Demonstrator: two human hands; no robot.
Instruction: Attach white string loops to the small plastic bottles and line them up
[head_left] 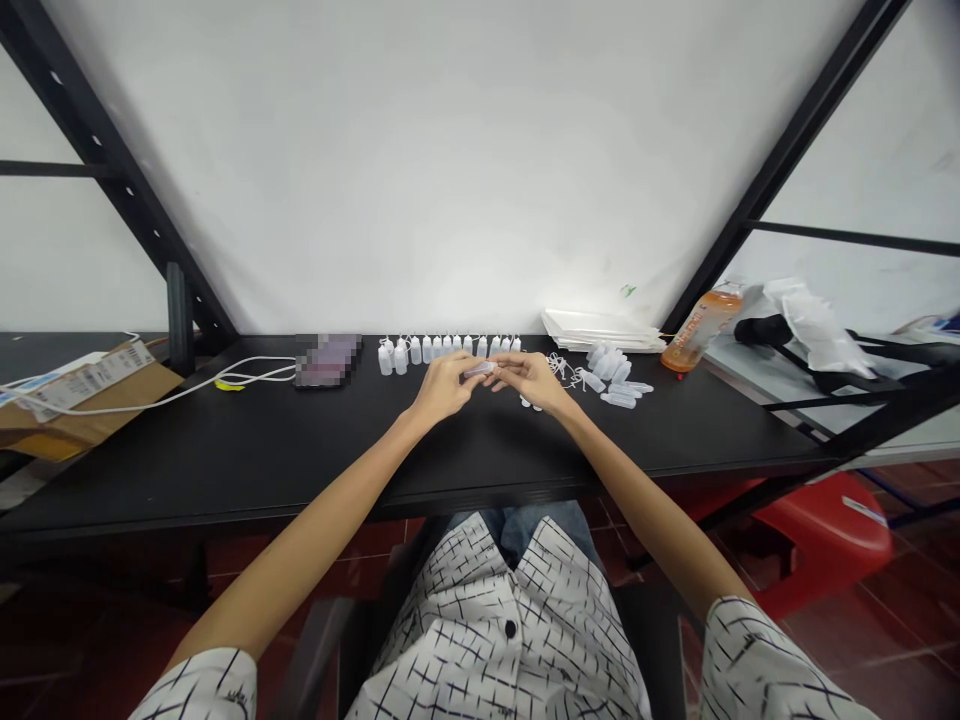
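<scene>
My left hand [442, 385] and my right hand [534, 378] meet above the black table [225, 450], and both pinch one small clear plastic bottle [480, 370] lying sideways between them. Behind my hands a row of several small white dropper bottles [450, 348] stands upright. To the right lies a loose pile of the same bottles [615, 375] on their sides, with small caps and strings [564, 368] beside them.
A phone [327, 360] with a white cable [247, 375] lies at the back left, past it a cardboard box [82, 395]. A stack of white sheets [600, 328] and an orange drink bottle [701, 330] sit back right. A red stool [825, 535] stands below.
</scene>
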